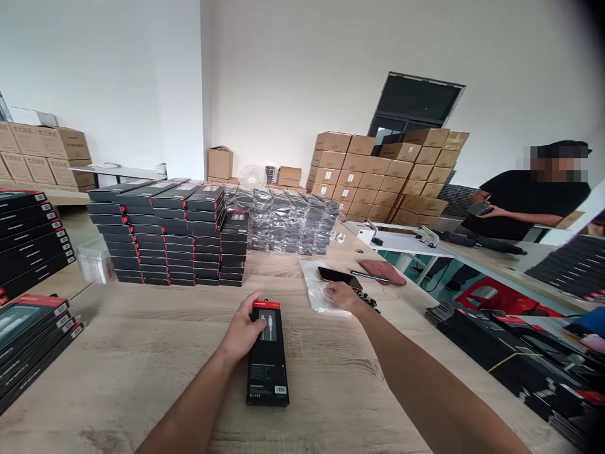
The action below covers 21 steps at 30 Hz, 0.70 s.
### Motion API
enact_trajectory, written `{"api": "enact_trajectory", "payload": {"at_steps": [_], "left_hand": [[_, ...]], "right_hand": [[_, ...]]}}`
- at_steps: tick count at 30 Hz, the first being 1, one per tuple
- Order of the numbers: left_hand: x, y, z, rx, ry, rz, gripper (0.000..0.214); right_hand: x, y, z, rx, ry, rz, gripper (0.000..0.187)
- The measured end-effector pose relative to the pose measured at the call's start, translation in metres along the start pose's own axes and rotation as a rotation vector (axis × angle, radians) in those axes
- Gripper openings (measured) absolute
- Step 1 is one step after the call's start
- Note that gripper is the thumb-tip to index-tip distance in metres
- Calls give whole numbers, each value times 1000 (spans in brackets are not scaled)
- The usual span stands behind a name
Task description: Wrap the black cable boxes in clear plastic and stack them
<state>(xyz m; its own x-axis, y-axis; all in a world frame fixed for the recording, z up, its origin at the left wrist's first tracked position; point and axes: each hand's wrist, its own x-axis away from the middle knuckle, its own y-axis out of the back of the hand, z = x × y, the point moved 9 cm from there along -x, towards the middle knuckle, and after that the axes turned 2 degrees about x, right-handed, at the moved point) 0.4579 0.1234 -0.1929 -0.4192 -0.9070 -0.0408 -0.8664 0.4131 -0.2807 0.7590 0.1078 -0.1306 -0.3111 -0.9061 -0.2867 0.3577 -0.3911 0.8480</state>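
Observation:
A long black product box (268, 359) with a red top end lies flat on the wooden table (142, 353) in front of me. My left hand (243, 328) grips its upper left edge, with the thumb on top. My right hand (341, 295) reaches further right and rests with curled fingers on a pile of clear plastic bags (316, 285). A dark phone (339, 277) lies just beyond that hand.
Tall stacks of black boxes (170, 236) and wrapped bundles (283, 221) stand behind. More black boxes (33, 328) lie at the left and at the right (520, 359). Cardboard cartons (387, 170) line the wall. A person in black (524, 198) holds a phone at the right.

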Motion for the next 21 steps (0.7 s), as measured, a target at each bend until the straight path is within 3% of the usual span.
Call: {"api": "enact_trajectory", "payload": {"at_steps": [5,7,10,14,17,21], "left_hand": [[-1,3,-12,-163,-77,-34,5],[1,-3,-16,-202,-61,-10,18],[6,-10,-22,-274,-45,29,43],[12,-20,-22,-309,-42,141,37],[13,-19,-14,-279,15,165,21],[12,-12,-4,-196,103,132,18]], "right_hand": [[-8,26,22,-65,0,-68,32],[1,27,47,-82,34,-86,31],[30,10,105,-1,176,-75,27],[75,-29,170,239,370,-55,22],[87,-50,177,194,353,7,22],[87,-51,157,-181,258,55,24]]}}
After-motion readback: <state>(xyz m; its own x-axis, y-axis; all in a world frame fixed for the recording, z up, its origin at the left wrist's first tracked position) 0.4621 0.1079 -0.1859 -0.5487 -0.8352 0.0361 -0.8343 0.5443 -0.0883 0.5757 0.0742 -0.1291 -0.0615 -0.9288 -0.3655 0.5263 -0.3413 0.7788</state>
